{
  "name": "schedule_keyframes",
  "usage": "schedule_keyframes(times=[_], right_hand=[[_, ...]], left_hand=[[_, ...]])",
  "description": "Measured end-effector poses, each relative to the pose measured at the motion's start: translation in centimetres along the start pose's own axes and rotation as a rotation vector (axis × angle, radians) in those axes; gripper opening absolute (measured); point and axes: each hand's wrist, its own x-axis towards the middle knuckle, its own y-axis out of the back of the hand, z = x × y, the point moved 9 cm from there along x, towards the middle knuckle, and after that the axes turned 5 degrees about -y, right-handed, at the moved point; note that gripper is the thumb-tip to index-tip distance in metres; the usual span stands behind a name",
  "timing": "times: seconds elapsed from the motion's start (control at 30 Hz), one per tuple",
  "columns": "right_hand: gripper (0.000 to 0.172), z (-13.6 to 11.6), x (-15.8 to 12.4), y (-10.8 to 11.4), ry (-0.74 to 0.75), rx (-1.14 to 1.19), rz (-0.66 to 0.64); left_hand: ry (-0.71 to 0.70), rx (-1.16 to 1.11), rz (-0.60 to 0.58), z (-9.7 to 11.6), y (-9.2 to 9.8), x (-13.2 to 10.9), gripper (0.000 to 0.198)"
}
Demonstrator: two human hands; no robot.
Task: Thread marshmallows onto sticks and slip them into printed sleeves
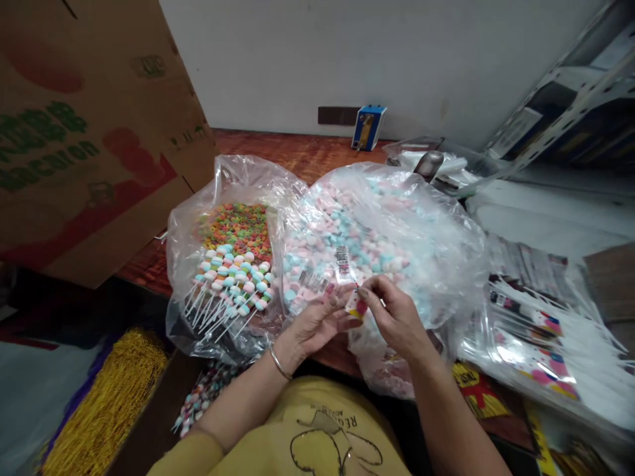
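Note:
My left hand (317, 324) and my right hand (394, 314) meet in front of me, both pinching a small clear printed packet (342, 274) with barcode stickers and a pink and red design. Behind them lies a big clear plastic bag (391, 225) full of pink, white and blue candies. To its left, another clear bag (228, 264) holds pastel lollipops on white sticks and a heap of small multicoloured candies.
A large cardboard box (89, 132) leans at the left. A stack of flat printed clear packets (536, 330) lies at the right. A blue box (368, 127) stands by the wall. Gold ties (109, 396) and more lollipops (203, 393) sit low at the left.

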Motion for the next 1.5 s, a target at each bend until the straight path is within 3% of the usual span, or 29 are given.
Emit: schedule_keyframes(times=[0.17,0.3,0.37,0.5,0.67,0.83,1.0,1.17,1.3,1.5], right_hand=[[0.025,1.6,-1.9,-1.0,-0.128,0.204,0.033],[0.031,3.3,-3.4,-2.9,-0.228,0.342,0.081],[0.029,3.5,-4.0,-3.0,-0.261,0.320,0.133],[0.047,3.0,-4.5,-3.2,-0.300,0.239,0.135],[0.054,3.3,-4.6,-2.8,-0.329,0.200,0.159],[0.054,3.5,-5.2,-2.3,-0.287,0.220,0.209],[0.031,0.3,-6.4,-1.0,-0.066,0.207,0.313],[0.023,-3.0,-6.8,-1.8,0.161,-0.007,0.278],[0.019,-2.6,-5.9,-3.4,0.148,-0.038,0.182],[0.012,-3.0,-5.1,-4.3,0.226,-0.045,0.162]], left_hand=[[-0.276,-0.018,0.286,1.3,1.8,-0.3,0.036],[-0.315,-0.021,0.348,1.0,1.8,-0.6,0.046],[-0.332,0.026,0.393,1.0,2.1,-1.0,0.050],[-0.373,0.101,0.471,1.2,3.1,-1.5,0.057],[-0.369,0.141,0.409,1.8,3.1,-1.6,0.054],[-0.303,-0.058,0.392,1.3,3.8,-1.5,0.054],[-0.264,-0.225,0.357,0.8,4.2,-1.1,0.055],[-0.299,-0.199,0.358,1.1,4.1,-1.3,0.056],[-0.334,-0.105,0.363,1.3,4.0,-1.5,0.057],[-0.330,-0.102,0.369,1.8,4.7,-2.6,0.062]])
